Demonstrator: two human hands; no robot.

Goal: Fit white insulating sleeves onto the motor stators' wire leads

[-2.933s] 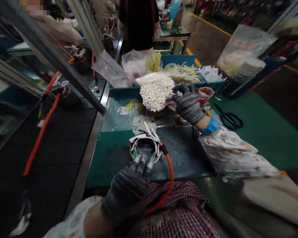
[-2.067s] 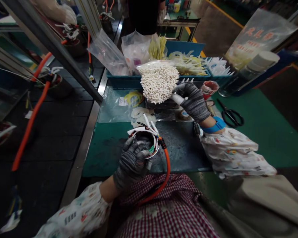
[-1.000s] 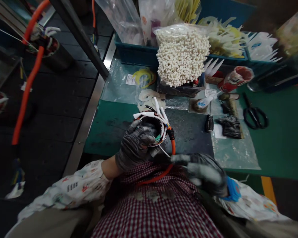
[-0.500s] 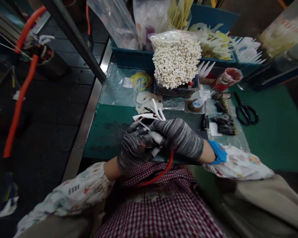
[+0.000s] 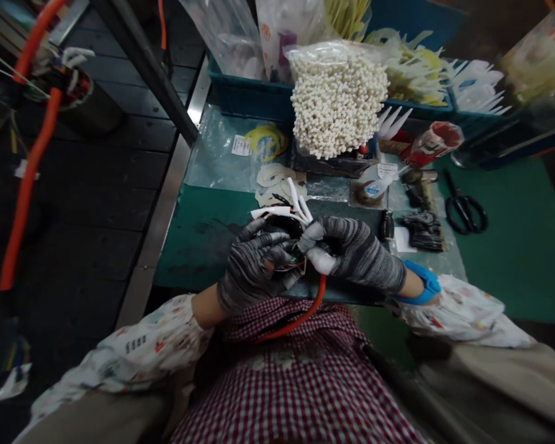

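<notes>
A round motor stator (image 5: 284,237) with white sleeved leads (image 5: 296,203) and an orange cable (image 5: 300,311) sits at the near edge of the green bench (image 5: 198,246). My left hand (image 5: 252,265), in a grey striped glove, is wrapped round the stator's left side. My right hand (image 5: 346,253), gloved the same, is closed at the stator's right rim, its fingertips pinched at the leads where the orange cable starts. What the pinch holds is too small to make out.
Behind the stator stand a bag of white pieces (image 5: 337,98) and blue bins (image 5: 254,98) with yellow and white strips. Black scissors (image 5: 465,206), a red tape roll (image 5: 437,139) and small tools (image 5: 423,228) lie to the right. Another stator with an orange cable (image 5: 30,166) sits far left.
My right hand came back from the bag of white pieces, dropped near my lap, then rose to the stator's right rim. The left hand has kept hold of the stator.
</notes>
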